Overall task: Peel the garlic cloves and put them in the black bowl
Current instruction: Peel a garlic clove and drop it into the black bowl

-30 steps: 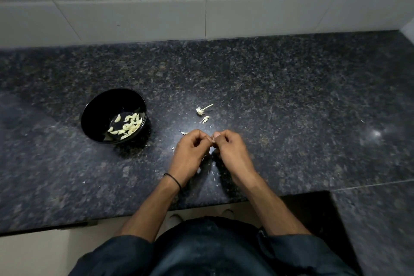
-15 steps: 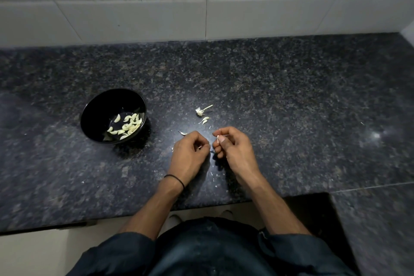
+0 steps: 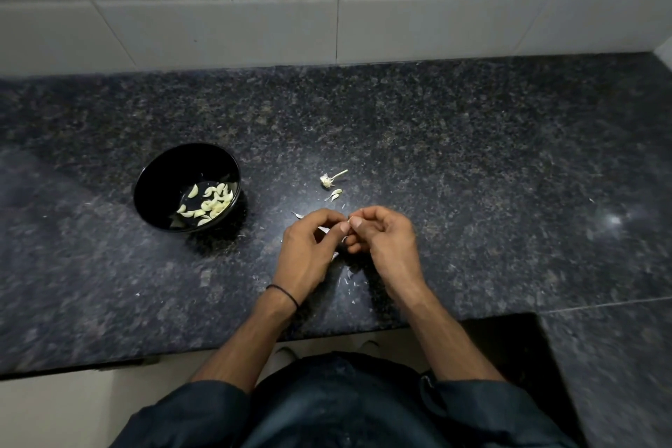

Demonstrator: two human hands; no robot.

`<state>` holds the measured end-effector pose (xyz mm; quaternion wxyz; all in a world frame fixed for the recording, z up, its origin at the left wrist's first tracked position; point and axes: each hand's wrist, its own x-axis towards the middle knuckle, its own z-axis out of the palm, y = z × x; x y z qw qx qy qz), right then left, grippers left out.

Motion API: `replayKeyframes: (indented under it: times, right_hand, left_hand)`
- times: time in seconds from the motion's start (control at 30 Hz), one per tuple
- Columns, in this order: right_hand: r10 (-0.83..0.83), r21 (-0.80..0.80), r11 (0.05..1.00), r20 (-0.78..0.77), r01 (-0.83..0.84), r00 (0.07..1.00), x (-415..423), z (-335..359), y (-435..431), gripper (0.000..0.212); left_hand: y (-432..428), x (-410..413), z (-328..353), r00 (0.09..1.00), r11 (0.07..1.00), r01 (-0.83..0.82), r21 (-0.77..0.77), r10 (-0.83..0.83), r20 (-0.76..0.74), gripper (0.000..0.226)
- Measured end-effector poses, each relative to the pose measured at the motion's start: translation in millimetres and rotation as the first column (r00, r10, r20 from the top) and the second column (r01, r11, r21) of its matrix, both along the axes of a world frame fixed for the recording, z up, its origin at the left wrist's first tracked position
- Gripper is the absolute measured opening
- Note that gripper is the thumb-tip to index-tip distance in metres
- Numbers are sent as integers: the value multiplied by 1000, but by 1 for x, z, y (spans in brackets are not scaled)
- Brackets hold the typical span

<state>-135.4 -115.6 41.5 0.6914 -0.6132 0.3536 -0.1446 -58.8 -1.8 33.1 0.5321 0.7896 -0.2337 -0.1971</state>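
My left hand [image 3: 309,244] and right hand [image 3: 385,240] meet over the dark desk [image 3: 472,175], both pinching a mostly hidden garlic clove [image 3: 350,219]. The black bowl [image 3: 174,171] sits to their left. If my nails squeeze too hard, the clove may pop loose.

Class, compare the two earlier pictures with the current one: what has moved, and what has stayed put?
The left hand and right hand touched a second ago, then drew slightly apart. They have now closed together again, fingertips pinching what looks like a small garlic clove, mostly hidden. The black bowl, its peeled cloves and the stem scrap stayed put.
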Motion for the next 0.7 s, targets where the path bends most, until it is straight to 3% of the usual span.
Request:
replayKeyframes:
  times: [0.17,0.33,0.7]
  right_hand:
    - [20,52,998,15,-21,1000,0,1,1,10]
    - [58,-12,998,-21,-58,998,-1,3,3,12]
    - [33,-100,994,-73,-41,997,0,8,8,12]
  left_hand:
    - [2,4,-3,996,998,-40,-48,36,-84,9]
    - [4,7,-8,985,997,-59,-50,50,-167,16]
    - [7,9,-6,995,995,-44,94,52,-82,18]
